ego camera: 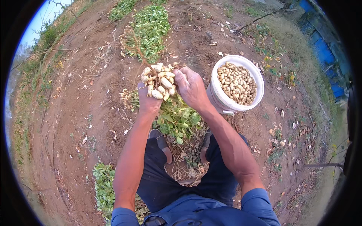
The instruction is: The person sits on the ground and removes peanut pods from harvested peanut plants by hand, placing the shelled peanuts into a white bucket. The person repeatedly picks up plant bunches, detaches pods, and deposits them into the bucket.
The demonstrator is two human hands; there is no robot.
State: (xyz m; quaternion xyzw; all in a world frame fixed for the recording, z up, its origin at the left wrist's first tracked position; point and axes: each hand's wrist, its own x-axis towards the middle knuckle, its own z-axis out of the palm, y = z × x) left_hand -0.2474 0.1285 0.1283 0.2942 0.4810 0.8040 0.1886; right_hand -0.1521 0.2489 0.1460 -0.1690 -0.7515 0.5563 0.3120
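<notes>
A cluster of pale peanut pods [161, 84] with thin brown roots is held up in front of me. My left hand [149, 100] grips it from below and the left, its fingers mostly hidden behind the pods. At the cluster's right edge, the bent thumb and fingers of my right hand [191, 86] close on the pods; exactly which ones is hidden. Green leafy stems [179, 117] spread beneath my hands, above my feet. To the right of my right hand, a white plastic bucket [260, 84] holds many loose peanuts [237, 84].
Pulled peanut plants [151, 28] lie in a row ahead, and more leaves [103, 185] lie at lower left. My shoes [159, 139] rest on brown soil [82, 118] strewn with dry leaves. A bare branch [263, 17] and blue sheeting [325, 50] are at upper right.
</notes>
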